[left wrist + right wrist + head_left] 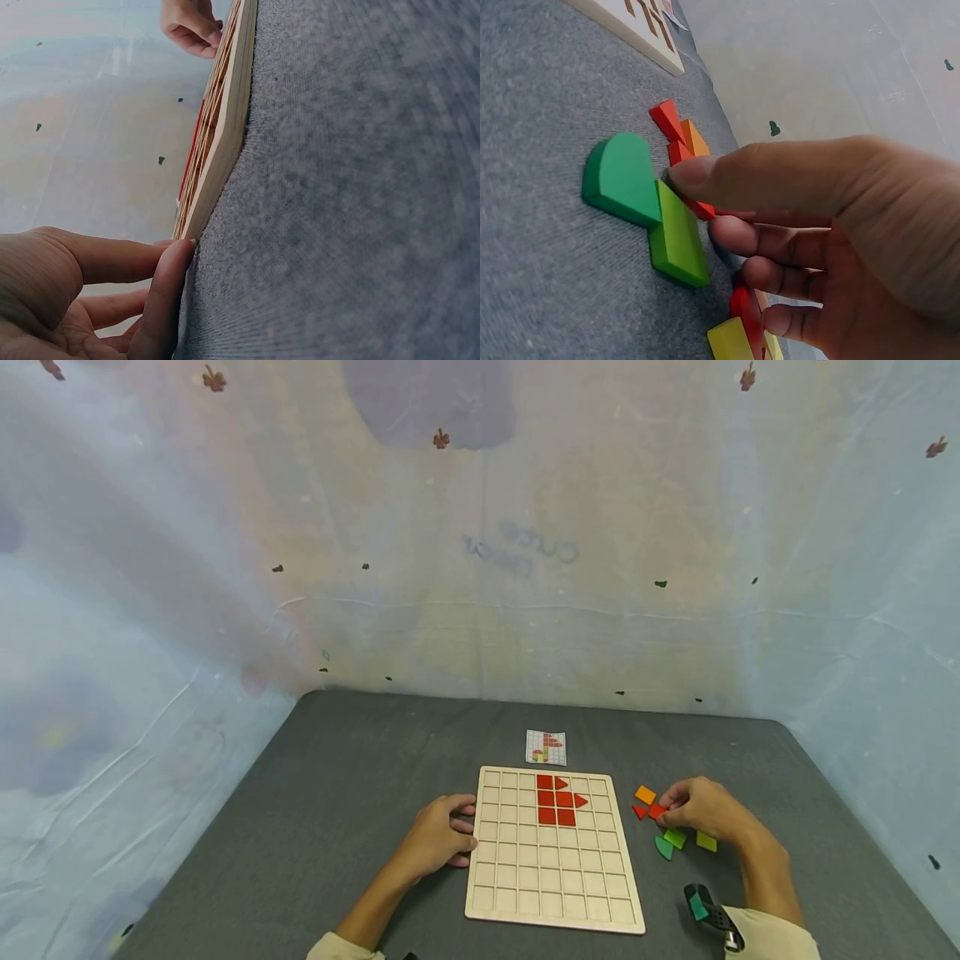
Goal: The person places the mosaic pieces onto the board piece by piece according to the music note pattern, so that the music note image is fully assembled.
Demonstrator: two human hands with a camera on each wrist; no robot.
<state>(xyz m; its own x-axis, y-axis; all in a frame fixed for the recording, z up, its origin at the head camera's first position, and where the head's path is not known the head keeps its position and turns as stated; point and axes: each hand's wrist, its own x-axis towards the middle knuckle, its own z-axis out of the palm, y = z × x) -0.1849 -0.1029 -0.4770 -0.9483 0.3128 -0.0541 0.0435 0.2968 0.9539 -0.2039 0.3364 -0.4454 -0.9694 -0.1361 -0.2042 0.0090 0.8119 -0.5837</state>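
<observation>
A wooden grid board (506,877) lies on the table, with several red squares (547,816) and red triangles (581,800) in its upper cells. My left hand (435,837) touches the board's left edge, thumb and index fingertip spread along it; the left wrist view has these fingers (169,277) against the rim. To the right of the board, my right hand (705,810) pinches a red square piece (657,811) between thumb and fingers. Around it lie an orange square (645,795), a red triangle (640,812), a light green square (675,838) and a green quarter-circle (622,176).
A small printed pattern card (546,748) lies behind the board. One yellow piece (706,842) sits beneath the right wrist, and more red (744,304) and yellow pieces are partly hidden by the right fingers. The grey table (337,777) meets hanging pale fabric at the back.
</observation>
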